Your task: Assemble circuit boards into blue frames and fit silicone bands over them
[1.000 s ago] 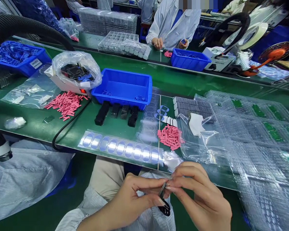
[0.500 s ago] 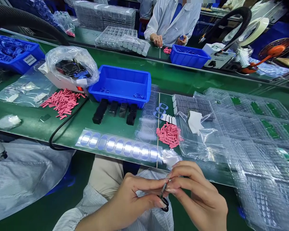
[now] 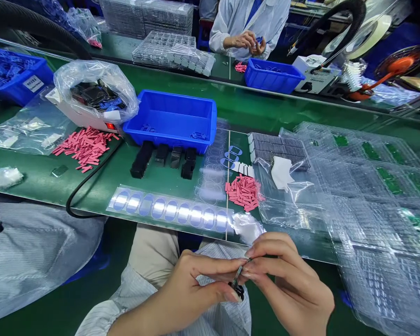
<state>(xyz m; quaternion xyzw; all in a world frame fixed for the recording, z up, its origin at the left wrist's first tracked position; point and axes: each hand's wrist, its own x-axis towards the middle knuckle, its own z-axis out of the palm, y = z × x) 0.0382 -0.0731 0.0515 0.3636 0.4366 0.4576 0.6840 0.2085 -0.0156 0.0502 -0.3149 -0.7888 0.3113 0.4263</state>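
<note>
Sitting between left fingers (image 3: 227,266) and right fingers (image 3: 264,269), a small black part (image 3: 241,290), pinched by both.

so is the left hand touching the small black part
Touching: the head view shows the left hand holding the small black part between thumb and forefinger.

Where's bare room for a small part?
Green bench shows bare between the black rectangular blocks and the clear sheet of bluish ovals, also between that sheet and the black curved cable. The right is crowded with clear plastic trays.
</note>
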